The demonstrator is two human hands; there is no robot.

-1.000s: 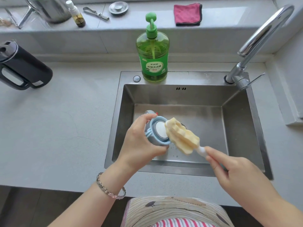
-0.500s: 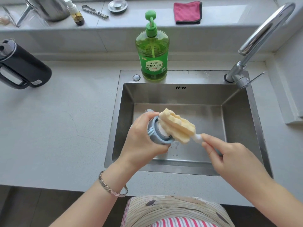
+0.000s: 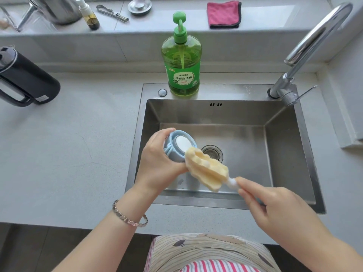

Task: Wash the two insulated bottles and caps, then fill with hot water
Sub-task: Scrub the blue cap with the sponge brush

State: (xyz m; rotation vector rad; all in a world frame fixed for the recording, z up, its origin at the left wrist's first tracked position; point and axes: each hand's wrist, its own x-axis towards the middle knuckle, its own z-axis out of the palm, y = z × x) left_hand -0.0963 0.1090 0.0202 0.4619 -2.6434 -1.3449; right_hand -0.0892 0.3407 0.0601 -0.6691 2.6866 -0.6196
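Nearest the front edge of the counter [image 3: 78, 154], the right hand [image 3: 275, 209] was seen with thumb and fingers pinched round the white handle of the sponge brush [image 3: 208, 169]. Just beyond, over the front left part of the sink [image 3: 196, 201], the left hand [image 3: 157, 163], with a bracelet [image 3: 127, 216] worn at the wrist, was curled round the blue cap [image 3: 178, 146], whose pale inner face was tilted up and to the right.

Half a second earlier the yellow sponge head had been laid across that face. It had since been drawn down and to the right, so that only its tip was touching the cap's lower rim and the face was left uncovered. The drain [image 3: 213, 153], previously hidden behind the sponge, was exposed. This was judged to be the end of one scrubbing stroke, with the cap not yet rinsed.

No water was seen running from the faucet [image 3: 314, 36] at the sink's far right corner. No insulated bottle could be made out, so much of the washing, and all of the filling, was taken to remain.

At the sink's far edge the green dish soap bottle [image 3: 181, 67] was standing upright. A black kettle [image 3: 29, 83] was placed at the counter's far left, and a pink cloth [image 3: 224, 14] was lying on the ledge behind.
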